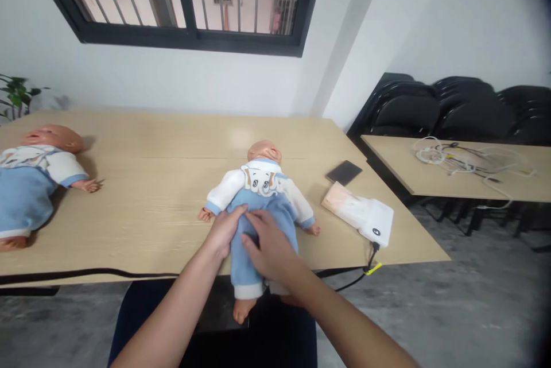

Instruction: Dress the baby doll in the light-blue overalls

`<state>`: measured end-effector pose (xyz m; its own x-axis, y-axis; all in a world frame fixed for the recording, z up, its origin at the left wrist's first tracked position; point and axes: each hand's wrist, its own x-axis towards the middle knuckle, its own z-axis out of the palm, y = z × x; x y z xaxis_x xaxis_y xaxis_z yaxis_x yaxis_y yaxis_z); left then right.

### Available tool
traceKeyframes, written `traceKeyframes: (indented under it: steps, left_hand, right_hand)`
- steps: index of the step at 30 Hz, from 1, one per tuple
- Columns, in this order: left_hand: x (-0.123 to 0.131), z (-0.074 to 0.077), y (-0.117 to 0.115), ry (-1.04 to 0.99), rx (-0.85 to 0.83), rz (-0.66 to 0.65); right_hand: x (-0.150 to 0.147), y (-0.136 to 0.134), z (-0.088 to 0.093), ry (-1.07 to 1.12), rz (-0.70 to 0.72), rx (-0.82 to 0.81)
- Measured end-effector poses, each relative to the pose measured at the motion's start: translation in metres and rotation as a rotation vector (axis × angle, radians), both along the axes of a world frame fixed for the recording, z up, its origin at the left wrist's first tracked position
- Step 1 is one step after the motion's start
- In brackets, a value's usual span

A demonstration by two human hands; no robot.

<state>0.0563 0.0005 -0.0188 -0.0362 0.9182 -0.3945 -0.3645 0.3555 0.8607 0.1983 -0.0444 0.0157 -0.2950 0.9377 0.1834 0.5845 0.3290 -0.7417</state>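
Note:
A baby doll (262,184) in a white top with an animal-face bib and blue trousers lies on its back, head toward the window and feet past the table's near edge. My left hand (224,231) grips its side at the waist, thumb on the blue cloth; the other fingers are mostly hidden. Across the doll's belly and hip lies my right hand (272,246), fingers stretched over the trousers and thumb apart from them.
On the wooden table (142,196), a second doll (30,184) lies at the left. To the right are a dark phone (344,172), a tissue pack (344,204) and a white power bank (381,221) with a black cable. Coiled cables (434,154) lie on another table before stacked black chairs (469,107).

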Motion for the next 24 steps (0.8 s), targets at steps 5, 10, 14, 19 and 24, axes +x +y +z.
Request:
traceKeyframes:
  steps: [5,10,14,19,24]
  left_hand:
    - [-0.002,0.003,-0.008,0.054,0.051,0.048]
    - [-0.002,0.008,-0.036,0.146,0.104,-0.078]
    - [-0.007,0.005,-0.036,0.182,0.023,-0.105]
    - [-0.017,0.002,-0.031,-0.060,-0.214,-0.082]
    - [-0.023,0.005,-0.033,-0.154,-0.292,-0.053]
  right_hand:
    - [0.049,0.004,-0.021,0.172,-0.388,0.014]
    - [0.073,0.015,-0.052,0.591,-0.520,-0.423]
    - [0.064,0.030,-0.048,0.878,-0.338,-0.567]
    - [0.048,0.037,-0.036,1.040,-0.228,-0.606]
    - [0.034,0.035,-0.034,0.929,-0.284,-0.446]
